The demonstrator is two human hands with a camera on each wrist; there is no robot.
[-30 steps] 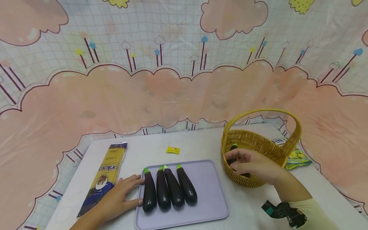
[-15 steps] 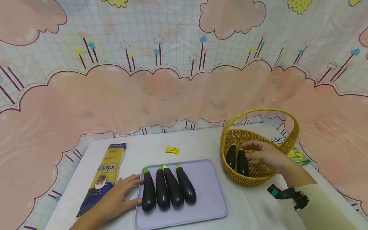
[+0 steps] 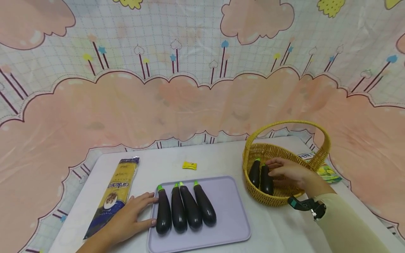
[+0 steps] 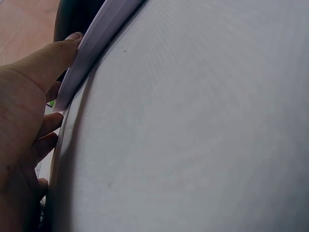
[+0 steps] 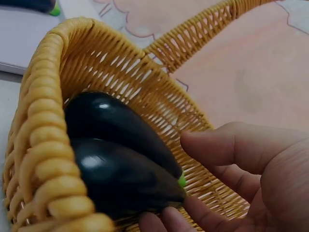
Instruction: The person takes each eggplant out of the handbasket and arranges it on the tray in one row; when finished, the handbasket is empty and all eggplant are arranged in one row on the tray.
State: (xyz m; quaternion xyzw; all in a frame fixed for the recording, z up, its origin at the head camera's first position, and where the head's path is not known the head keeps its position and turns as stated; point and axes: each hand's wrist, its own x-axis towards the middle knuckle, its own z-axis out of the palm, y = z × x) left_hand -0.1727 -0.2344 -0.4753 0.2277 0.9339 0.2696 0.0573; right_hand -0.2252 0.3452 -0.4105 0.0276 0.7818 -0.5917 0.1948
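Observation:
Several dark purple eggplants with green stems lie side by side on a lilac tray in the head view. My left hand rests at the tray's left rim, fingers extended. In the left wrist view its thumb touches the tray edge. Two more eggplants lie in a yellow wicker basket at the right. My right hand reaches into the basket beside the right-hand eggplant. In the right wrist view its fingertips lie right at the stem end of the nearer eggplant, and the thumb stands apart above.
A blue and yellow "ankara" packet lies left of the tray. A small yellow sachet is behind the tray. A green and yellow bag shows partly behind the basket, whose tall handle arches over the opening.
My right hand has moved right inside the basket, uncovering the two eggplants there, and over the last half second has shifted only slightly. The left hand and tray stay as they were.

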